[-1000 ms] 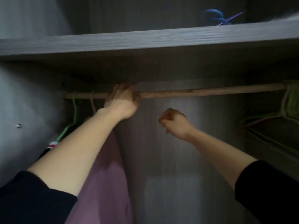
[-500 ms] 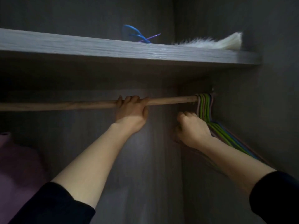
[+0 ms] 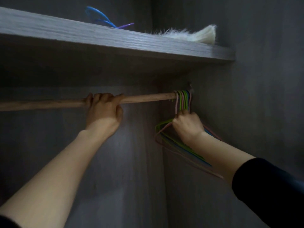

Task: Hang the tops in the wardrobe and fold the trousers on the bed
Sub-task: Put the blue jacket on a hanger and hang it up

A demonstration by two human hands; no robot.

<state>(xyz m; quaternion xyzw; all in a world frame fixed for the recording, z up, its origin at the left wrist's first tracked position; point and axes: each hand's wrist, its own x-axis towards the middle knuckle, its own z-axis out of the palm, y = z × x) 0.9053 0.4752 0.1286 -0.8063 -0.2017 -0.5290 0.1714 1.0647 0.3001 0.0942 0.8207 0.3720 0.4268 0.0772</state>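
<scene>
A bunch of thin wire hangers [image 3: 182, 101], pink, green and blue, hung by their hooks at the far right end of the wooden rail [image 3: 148, 98], pressed close together against the wardrobe's side wall. Their triangular frames slanted down and away beneath the rail. The right hand [image 3: 187, 125] sat just under the rail, its fingers [image 3: 178, 118] curled tight round the hangers' necks, with the hooks rising above the knuckles and the frames spreading out below the wrist. The left hand [image 3: 103, 111] gripped the rail itself, well left of the hangers, fingers wrapped over the top. Above the rail ran a grey shelf [image 3: 115, 38].
</scene>
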